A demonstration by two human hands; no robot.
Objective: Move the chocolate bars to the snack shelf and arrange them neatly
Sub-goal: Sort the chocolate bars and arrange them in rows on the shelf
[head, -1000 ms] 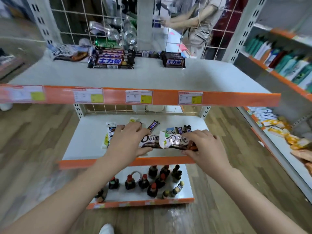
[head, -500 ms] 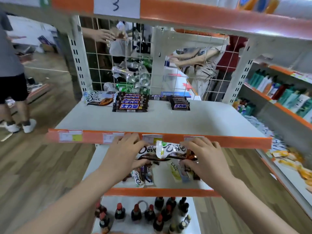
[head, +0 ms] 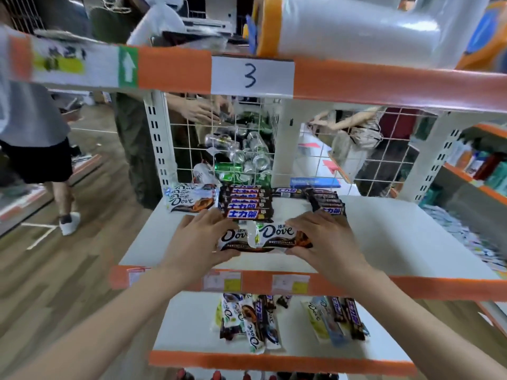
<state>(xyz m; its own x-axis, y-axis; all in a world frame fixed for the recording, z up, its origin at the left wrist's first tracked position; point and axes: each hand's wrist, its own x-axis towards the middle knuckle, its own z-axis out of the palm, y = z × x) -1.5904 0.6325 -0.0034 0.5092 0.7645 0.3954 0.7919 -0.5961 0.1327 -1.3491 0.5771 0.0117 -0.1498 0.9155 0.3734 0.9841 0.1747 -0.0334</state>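
On the white metal snack shelf [head: 384, 237], both hands now hold glossy Dove chocolate bars [head: 263, 237], lifted from the tier below: left hand [head: 197, 242] and right hand [head: 326, 242] pinch opposite ends, just in front of the stacked brown bars [head: 244, 204], ready to set down.

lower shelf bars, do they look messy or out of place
Yes. The bars on the lower shelf lie in two loose heaps, overlapping and tilted at different angles, unlike the squared Snickers stack on the shelf above.

My left grip [head: 197, 239] and right grip [head: 326, 239] cover both ends of the Dove bars [head: 263, 238]; their count stays unclear.
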